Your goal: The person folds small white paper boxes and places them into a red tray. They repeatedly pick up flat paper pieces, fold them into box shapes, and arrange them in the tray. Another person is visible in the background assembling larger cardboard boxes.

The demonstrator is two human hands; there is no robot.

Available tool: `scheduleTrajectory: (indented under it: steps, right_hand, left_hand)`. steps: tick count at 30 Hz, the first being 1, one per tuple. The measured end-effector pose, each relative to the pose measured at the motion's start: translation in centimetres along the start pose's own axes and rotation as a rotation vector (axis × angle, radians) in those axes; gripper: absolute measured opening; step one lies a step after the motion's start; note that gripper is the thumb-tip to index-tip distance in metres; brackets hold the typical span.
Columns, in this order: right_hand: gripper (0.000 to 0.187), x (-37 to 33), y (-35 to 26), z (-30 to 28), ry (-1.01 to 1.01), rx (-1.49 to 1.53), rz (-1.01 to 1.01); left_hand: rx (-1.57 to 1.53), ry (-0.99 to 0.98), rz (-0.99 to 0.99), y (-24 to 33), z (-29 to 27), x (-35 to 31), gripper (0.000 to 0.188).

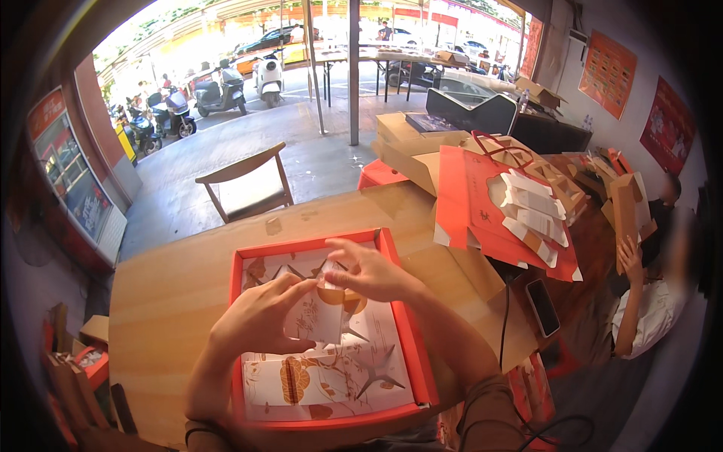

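Paper and wood nearby, metal and glass beyond

I see pale-grained wood in the table (166,286), smooth and faintly glossy. The red box (415,361) on it looks like smooth matt card, the small white carton (312,320) like thin printed paperboard with a slight sheen. To the right, the boxes (418,166) are dull brown cardboard, the carry bag (459,188) smoother red paper, and the phone (542,305) has a glossy dark face. Farther off, the chair (245,169) shows a smooth wooden frame, the post (354,83) looks metal, and the left-hand cabinet (71,181) has shiny glass.
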State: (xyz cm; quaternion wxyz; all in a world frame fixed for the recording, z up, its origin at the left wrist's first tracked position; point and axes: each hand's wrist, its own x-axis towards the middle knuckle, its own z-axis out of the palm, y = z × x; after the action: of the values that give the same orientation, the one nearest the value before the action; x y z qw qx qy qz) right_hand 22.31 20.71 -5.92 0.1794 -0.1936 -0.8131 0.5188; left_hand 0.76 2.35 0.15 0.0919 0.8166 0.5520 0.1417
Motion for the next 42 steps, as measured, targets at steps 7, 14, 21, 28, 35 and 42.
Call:
scheduleTrajectory:
  steps: [7, 14, 21, 28, 35, 42]
  right_hand:
    - [0.053, 0.9, 3.1, -1.6, 0.432, -0.507, -0.251]
    - [0.045, 1.3, 5.4, -0.6, 0.354, -0.591, -0.342]
    - [0.047, 1.0, 5.8, -0.8, 0.285, -0.668, -0.356]
    - [0.043, 0.4, 5.0, -1.0, 0.187, -0.801, -0.218]
    - [0.037, 0.5, 4.6, -1.2, 0.17, -0.657, -0.198]
    - [0.027, 0.8, 4.9, -0.7, 0.252, -0.568, -0.224]
  left_hand:
    - [-0.008, -0.079, -0.004, 1.7, 1.6, 0.9, 0.096]
    - [-0.174, -0.062, -0.169, 1.4, 3.7, 2.1, 0.11]
    - [0.051, -0.02, -0.103, 1.2, 5.6, 1.2, 0.11]
    - [0.221, -0.081, -0.033, 3.2, 4.5, 3.2, 0.099]
    - [0.307, -0.074, 0.058, 3.9, 4.3, 4.8, 0.09]
    - [0.369, -0.117, 0.096, 4.3, 3.9, 5.3, 0.092]
